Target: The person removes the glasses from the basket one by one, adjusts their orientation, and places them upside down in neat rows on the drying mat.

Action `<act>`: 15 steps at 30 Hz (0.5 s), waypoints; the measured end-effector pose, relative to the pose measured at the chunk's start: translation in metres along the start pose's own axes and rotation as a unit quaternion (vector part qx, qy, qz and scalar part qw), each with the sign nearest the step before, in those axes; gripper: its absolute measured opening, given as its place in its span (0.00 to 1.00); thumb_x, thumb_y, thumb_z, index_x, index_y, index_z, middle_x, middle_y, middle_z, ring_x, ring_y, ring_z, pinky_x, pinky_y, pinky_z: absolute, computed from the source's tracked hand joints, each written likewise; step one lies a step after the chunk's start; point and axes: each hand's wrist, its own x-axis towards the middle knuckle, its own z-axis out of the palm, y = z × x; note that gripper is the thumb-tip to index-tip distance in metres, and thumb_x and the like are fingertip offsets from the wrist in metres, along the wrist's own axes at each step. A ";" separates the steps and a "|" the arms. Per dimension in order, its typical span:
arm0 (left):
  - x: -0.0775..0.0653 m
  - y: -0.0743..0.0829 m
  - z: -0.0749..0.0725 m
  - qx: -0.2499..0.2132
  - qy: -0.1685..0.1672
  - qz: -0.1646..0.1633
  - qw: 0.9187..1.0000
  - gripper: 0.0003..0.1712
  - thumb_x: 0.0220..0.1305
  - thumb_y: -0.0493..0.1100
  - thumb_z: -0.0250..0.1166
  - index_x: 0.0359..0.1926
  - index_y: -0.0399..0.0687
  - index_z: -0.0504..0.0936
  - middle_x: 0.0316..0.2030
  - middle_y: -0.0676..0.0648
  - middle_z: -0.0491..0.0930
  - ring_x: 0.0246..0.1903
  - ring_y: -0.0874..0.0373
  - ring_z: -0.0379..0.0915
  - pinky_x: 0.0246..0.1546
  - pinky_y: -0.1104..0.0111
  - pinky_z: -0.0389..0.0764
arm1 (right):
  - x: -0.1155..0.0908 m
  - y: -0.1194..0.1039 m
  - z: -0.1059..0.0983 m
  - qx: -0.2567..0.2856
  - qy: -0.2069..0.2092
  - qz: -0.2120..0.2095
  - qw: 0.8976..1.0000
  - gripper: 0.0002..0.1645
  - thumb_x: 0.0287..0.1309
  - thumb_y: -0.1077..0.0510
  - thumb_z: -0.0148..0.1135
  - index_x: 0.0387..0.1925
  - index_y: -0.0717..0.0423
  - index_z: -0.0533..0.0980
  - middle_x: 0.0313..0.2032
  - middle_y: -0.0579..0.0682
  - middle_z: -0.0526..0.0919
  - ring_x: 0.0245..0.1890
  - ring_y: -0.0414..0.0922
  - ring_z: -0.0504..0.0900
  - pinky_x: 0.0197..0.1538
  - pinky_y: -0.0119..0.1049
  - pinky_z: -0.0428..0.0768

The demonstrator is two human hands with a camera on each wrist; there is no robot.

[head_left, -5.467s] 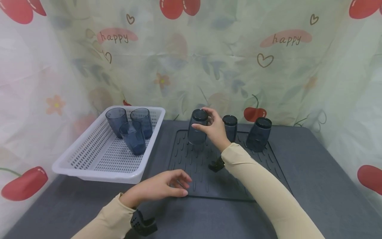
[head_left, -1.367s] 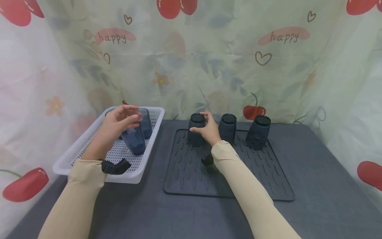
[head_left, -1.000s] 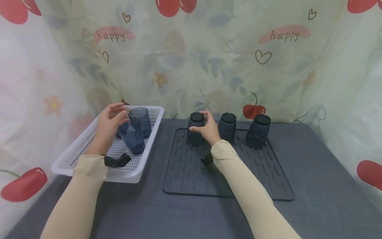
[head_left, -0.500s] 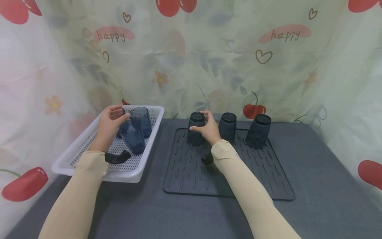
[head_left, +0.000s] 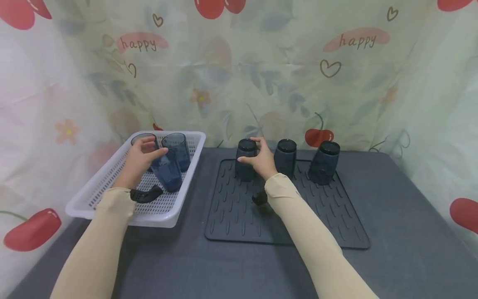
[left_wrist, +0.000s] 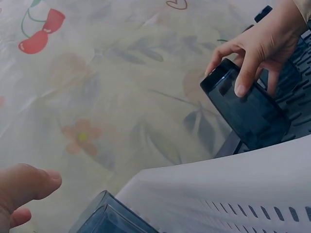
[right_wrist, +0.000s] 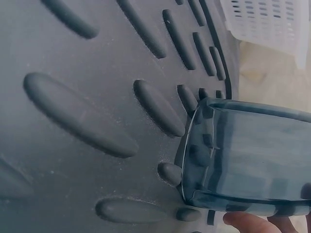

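My right hand [head_left: 264, 160] grips a blue tinted drinking glass [head_left: 244, 171] that stands upside down at the back left of a dark ribbed drying mat [head_left: 231, 224]. In the right wrist view the rim of that glass [right_wrist: 252, 155] rests on the ribs, with fingertips at its side. Over the white basket [head_left: 169, 220] hovers my left hand [head_left: 136, 162], fingers loosely bent, thumb close to the rim of the front glass [head_left: 168, 174]. The left wrist view shows a gap between the left thumb [left_wrist: 34, 183] and a glass [left_wrist: 114, 218].
Two more glasses sit in the basket, one at back right [head_left: 180, 153] and one at back left [head_left: 143, 136], partly behind the left hand. Upside down on the mat stand a middle glass [head_left: 286, 160] and a right glass [head_left: 324, 164]. A patterned curtain [head_left: 231, 83] hangs behind.
The right hand has lowered its glass onto the mat. From the table's front my left hand has moved up and left over the basket, lately shifting slightly toward the front glass.
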 end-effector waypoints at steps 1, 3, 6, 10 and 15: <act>0.000 -0.001 0.000 0.003 -0.007 -0.003 1.000 0.50 0.61 0.57 0.66 0.74 0.45 0.50 0.73 0.37 0.51 0.71 0.40 0.50 0.68 0.42 0.56 | 0.000 0.000 0.000 -0.001 0.000 0.000 1.000 0.47 0.47 0.55 0.77 0.66 0.40 0.62 0.65 0.54 0.68 0.59 0.53 0.74 0.57 0.52 0.76; 0.000 -0.002 -0.001 0.008 -0.019 -0.007 1.000 0.51 0.61 0.58 0.66 0.75 0.45 0.49 0.73 0.36 0.51 0.71 0.40 0.49 0.68 0.42 0.56 | 0.000 0.000 0.000 -0.001 0.000 -0.002 1.000 0.47 0.47 0.55 0.77 0.66 0.41 0.62 0.65 0.54 0.68 0.60 0.54 0.73 0.58 0.52 0.75; 0.000 -0.003 -0.001 0.012 -0.031 -0.004 0.999 0.52 0.62 0.57 0.66 0.75 0.44 0.48 0.73 0.36 0.50 0.72 0.39 0.49 0.68 0.42 0.56 | 0.001 0.000 0.000 0.000 -0.001 -0.002 1.000 0.47 0.47 0.55 0.76 0.66 0.41 0.62 0.65 0.55 0.68 0.60 0.53 0.73 0.58 0.51 0.75; -0.001 -0.003 0.000 0.016 -0.039 -0.002 0.999 0.51 0.62 0.56 0.66 0.75 0.44 0.47 0.74 0.35 0.49 0.72 0.39 0.48 0.68 0.43 0.55 | 0.002 0.001 0.001 0.001 0.001 -0.002 1.000 0.47 0.47 0.56 0.77 0.66 0.40 0.62 0.65 0.55 0.68 0.60 0.53 0.73 0.57 0.51 0.76; 0.001 -0.003 0.000 0.025 -0.056 -0.010 0.998 0.52 0.62 0.56 0.66 0.75 0.43 0.46 0.74 0.34 0.47 0.73 0.38 0.45 0.69 0.42 0.52 | 0.003 0.002 0.000 0.002 0.001 -0.004 1.000 0.47 0.46 0.56 0.77 0.66 0.41 0.62 0.65 0.55 0.68 0.60 0.53 0.73 0.58 0.50 0.76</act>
